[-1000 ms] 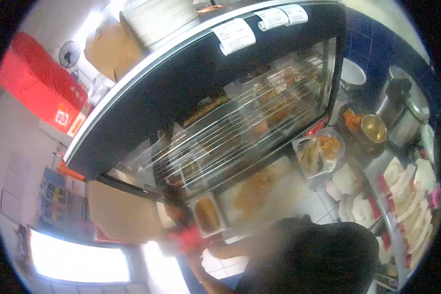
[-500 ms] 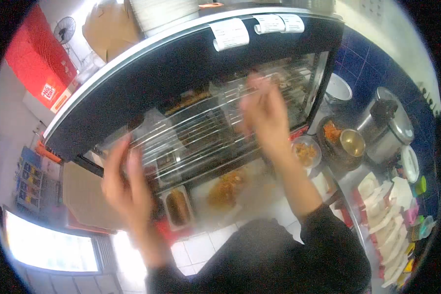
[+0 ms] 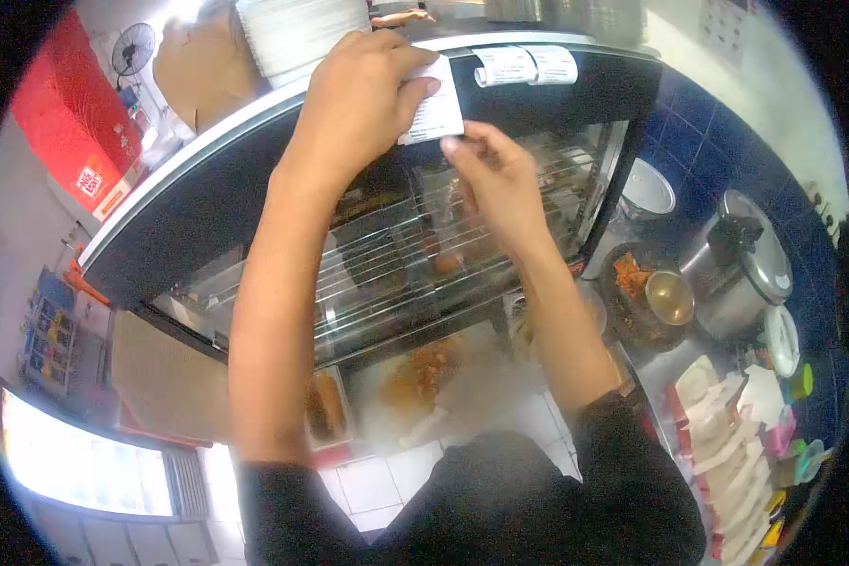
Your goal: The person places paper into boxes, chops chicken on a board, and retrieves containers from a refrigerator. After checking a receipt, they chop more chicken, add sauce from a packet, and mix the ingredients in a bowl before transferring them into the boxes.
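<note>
A white printed receipt (image 3: pixel 443 106) lies against the black upper panel of the glass-fronted food cabinet (image 3: pixel 208 222). My left hand (image 3: pixel 357 102) grips it along its upper left side, thumb across the print. At the lower right corner, the thumb and forefinger of my right hand (image 3: pixel 500 174) pinch the paper's edge. Two more curled receipts (image 3: pixel 524 66) hang from the cabinet's top rim, right of my hands. Behind the glass, wire racks (image 3: pixel 377 255) are partly hidden by my forearms.
White stacked containers (image 3: pixel 302 38) and a brown paper bag (image 3: pixel 206 66) stand on top. Below the racks lies a tray of orange-brown food (image 3: pixel 424 373). To the right are a metal bowl (image 3: pixel 670 297), a large lidded pot (image 3: pixel 740 269) and a row of white paper packaging (image 3: pixel 731 443).
Both hands were apart before the racks, blurred. My left hand has risen to the hanging receipt and taken hold; my right has shifted slightly to its lower corner. The receipt's curled end is now flattened.
</note>
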Action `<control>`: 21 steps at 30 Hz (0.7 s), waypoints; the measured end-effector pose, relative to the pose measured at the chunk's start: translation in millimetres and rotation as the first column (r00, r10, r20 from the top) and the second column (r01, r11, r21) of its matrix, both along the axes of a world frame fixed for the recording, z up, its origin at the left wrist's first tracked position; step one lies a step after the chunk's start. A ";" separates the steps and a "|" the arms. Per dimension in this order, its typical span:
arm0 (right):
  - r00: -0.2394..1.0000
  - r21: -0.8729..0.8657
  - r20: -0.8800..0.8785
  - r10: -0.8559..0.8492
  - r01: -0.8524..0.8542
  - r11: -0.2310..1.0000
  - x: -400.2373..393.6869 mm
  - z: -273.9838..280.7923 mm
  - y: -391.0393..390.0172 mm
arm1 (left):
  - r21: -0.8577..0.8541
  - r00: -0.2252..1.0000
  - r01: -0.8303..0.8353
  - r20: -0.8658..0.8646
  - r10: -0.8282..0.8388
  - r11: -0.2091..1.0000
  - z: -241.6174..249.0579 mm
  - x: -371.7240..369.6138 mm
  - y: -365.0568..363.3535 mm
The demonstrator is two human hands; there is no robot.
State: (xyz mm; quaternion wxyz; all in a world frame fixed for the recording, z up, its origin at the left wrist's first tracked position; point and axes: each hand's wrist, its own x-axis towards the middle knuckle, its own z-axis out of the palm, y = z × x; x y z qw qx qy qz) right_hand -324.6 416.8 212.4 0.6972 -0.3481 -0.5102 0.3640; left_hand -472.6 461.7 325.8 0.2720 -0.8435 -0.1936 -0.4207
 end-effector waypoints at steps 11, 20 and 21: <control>0.914 0.141 -0.405 -0.033 0.099 0.985 -11.2 17.2 14.0 | -0.036 1.000 0.019 0.001 -0.019 0.999 0.1 -2.4 7.3; 0.861 -0.098 -0.507 -0.031 -0.022 0.995 -2.0 16.4 -6.7 | 0.011 1.000 0.008 0.001 -0.008 1.000 -1.1 -1.1 10.6; 0.864 -0.097 -0.504 -0.027 -0.026 0.995 6.0 13.4 -4.2 | 0.013 1.000 0.004 0.006 -0.004 1.000 -0.8 -1.1 10.0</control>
